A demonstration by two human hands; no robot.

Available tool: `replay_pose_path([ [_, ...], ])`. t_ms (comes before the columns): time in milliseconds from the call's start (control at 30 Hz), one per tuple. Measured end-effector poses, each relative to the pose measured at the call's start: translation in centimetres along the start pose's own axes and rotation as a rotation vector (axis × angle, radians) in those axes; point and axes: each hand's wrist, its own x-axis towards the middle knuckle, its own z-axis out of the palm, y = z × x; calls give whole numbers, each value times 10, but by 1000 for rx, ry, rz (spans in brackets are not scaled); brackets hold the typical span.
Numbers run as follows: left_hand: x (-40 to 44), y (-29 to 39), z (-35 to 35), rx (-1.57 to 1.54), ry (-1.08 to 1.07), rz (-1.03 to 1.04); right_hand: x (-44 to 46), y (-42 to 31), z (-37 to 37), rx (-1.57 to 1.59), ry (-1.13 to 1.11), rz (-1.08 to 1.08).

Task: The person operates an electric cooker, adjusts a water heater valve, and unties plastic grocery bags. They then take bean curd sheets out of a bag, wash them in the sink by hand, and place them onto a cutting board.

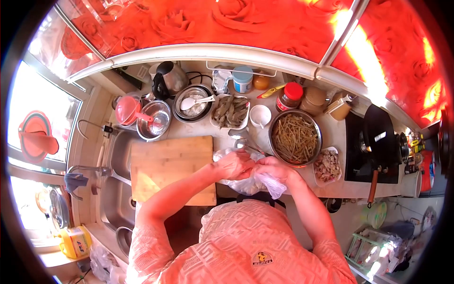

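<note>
Left hand (232, 164) and right hand (275, 169) meet near the front edge of the tabletop (189, 129), fingers clamped on a bag (274, 185). It spreads beneath both, neither hand nearer.

We've got our widest lane on the left, over the flat cutting board (165, 154), reaching from the sink (113, 199) toward the plastic bag (269, 185) in our left hand (235, 164) and right hand (273, 169)! Dead ahead we're hemmed in by metal spoons (241, 143), the white cup (260, 116) and a tray of grey pieces (247, 119), while the big steel bowl (297, 165) crowds our right; past the white dish (339, 164) we spot a thin strip of counter (352, 188), the wok handle (373, 187) jutting across it.
</note>
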Motion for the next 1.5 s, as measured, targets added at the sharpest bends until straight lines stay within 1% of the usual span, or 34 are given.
replay_pose_path([
  [67,-3,-1,3,-9,7,-10,2,1,0,-164,8,-24],
  [133,-7,-1,5,-17,13,-21,2,2,0,-195,21,-69],
  [200,-9,-1,5,-7,9,-96,3,3,-1,-227,34,-114],
  [300,-9,2,6,-1,25,-83,3,0,-2,-277,36,-155],
  [367,-8,4,4,-12,28,-50,3,-7,1,-545,43,-113],
  [400,-8,6,3,-23,31,-20,4,-10,3,-541,45,-113],
  [467,-1,8,0,-23,44,11,7,-14,9,-886,47,-132],
  [500,2,10,-2,-21,59,39,10,-12,13,-882,49,-132],
  [533,4,11,-7,-23,55,43,15,-8,18,-913,50,-203],
  [567,8,12,-15,-38,-6,-40,17,-9,21,-947,53,-277],
  [600,11,10,-21,-44,-55,-129,15,-13,19,-883,62,-361],
  [633,7,9,-23,-32,-48,-140,13,-18,17,-891,47,-365],
  [700,0,10,-34,-377,255,-610,7,-30,20,-916,183,-154],
  [733,-4,16,-38,-596,266,-750,8,-25,18,-818,225,-199],
  [767,-7,19,-38,-588,266,-748,4,-22,17,-819,224,-207],
  [833,-12,29,-32,-1070,427,-840,-3,-17,18,-850,359,-493],
  [867,-14,32,-28,-1149,443,-826,-9,-23,23,-852,358,-492],
  [900,-14,36,-27,-1151,443,-822,-20,-35,31,-825,369,-561],
  [933,-12,40,-24,-1224,456,-850,-29,-44,38,-798,383,-627],
  [967,-11,46,-20,-1303,466,-880,-35,-47,46,-799,392,-622],
  [1000,-8,50,-14,-1366,506,-844,-39,-48,54,-694,368,-660],
  [1033,-6,54,-11,-1374,494,-834,-40,-48,62,-592,346,-702],
  [1067,0,62,-14,-1283,502,-853,-30,-32,65,-428,393,-643],
  [1100,6,66,-13,-1196,501,-864,-32,-35,80,-429,496,-671],
  [1133,6,68,-9,-1181,526,-891,-32,-34,83,-491,556,-761],
  [1200,11,75,-7,-1285,523,-1019,-38,-26,79,-574,671,-909],
  [1233,15,81,-8,-1326,488,-1017,-41,-22,76,-596,719,-973],
  [1267,19,87,-8,-1332,452,-1017,-48,-17,78,-477,761,-911],
  [1300,27,95,-9,-1336,452,-1026,-55,-11,76,-322,720,-869],
  [1367,41,106,-14,-1293,384,-1030,-82,-8,73,19,704,-740],
  [1400,44,108,-13,-1263,344,-1005,-84,9,64,162,748,-822],
  [1433,44,109,-11,-1234,312,-977,-103,15,64,240,817,-820],
  [1467,44,109,-10,-1184,271,-968,-118,30,60,390,862,-787],
  [1500,44,108,-7,-1183,291,-918,-133,50,57,540,896,-755],
])
